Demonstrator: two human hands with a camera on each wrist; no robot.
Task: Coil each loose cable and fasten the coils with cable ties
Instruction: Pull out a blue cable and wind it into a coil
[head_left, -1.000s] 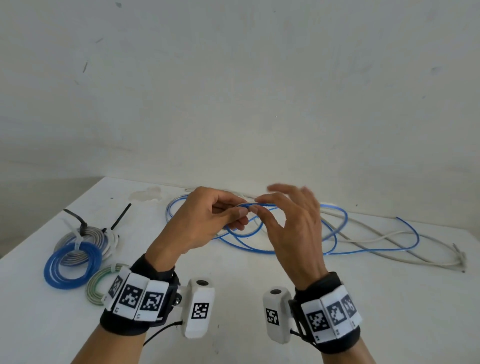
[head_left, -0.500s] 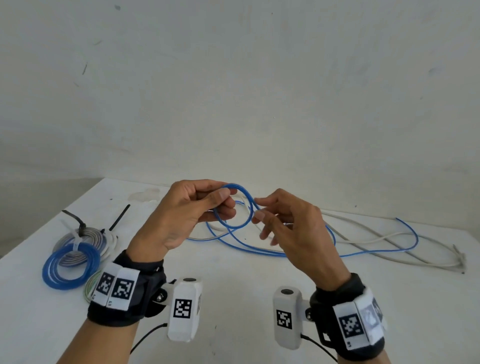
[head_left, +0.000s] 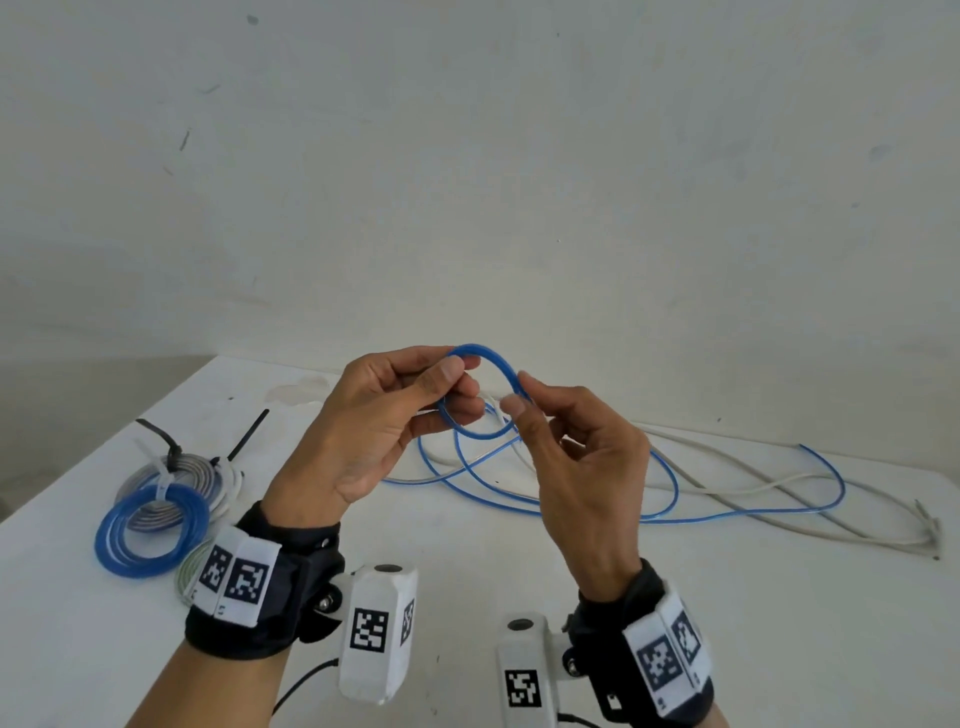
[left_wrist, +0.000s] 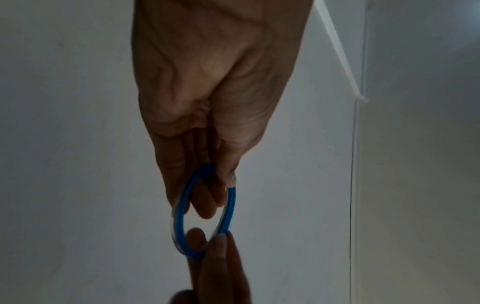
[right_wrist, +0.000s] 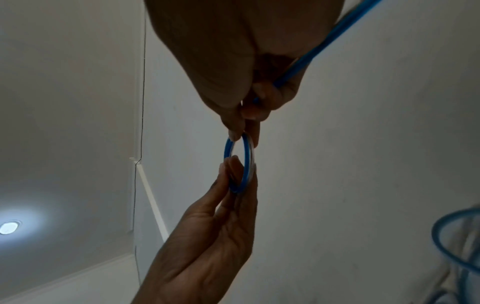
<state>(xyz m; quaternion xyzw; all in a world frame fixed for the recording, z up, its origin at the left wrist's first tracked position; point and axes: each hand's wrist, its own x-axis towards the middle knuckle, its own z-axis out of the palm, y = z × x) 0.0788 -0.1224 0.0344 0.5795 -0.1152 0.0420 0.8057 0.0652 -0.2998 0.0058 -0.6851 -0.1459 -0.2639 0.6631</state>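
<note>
- Head view: a small loop of thin blue plastic-sheathed cable is held up above the white counter, between the two hands. The left hand has its thumb and curled fingers pinched on the loop's left side; the right hand pinches the loop's right side between thumb and forefinger, the other fingers loosely curled and holding nothing. The rest of the blue cable trails down and lies in slack bends on the counter, crossed with a loose grey-white cable. A snag is judged likely: if more blue cable is drawn up, the grey-white one could be dragged along where the two cross. At the left, finished coils lie tied with white and black cable ties.
- Left wrist view: the loop, seemingly two turns side by side, is seen nearly edge-on. Its near end is nipped under the left thumb against the fingers; its far end is pinched by the right hand's fingertips. The picture is dim, so how many left fingers pass through the ring cannot be told for certain. The springy turns are judged liable to fly open if either pinch is eased before the next turn is laid on.
- Right wrist view: the loop sits just beyond the right fingertips, held at its near end, while the running length passes back across the palm. An uneven coil could result if that length is fed in twisted.
</note>
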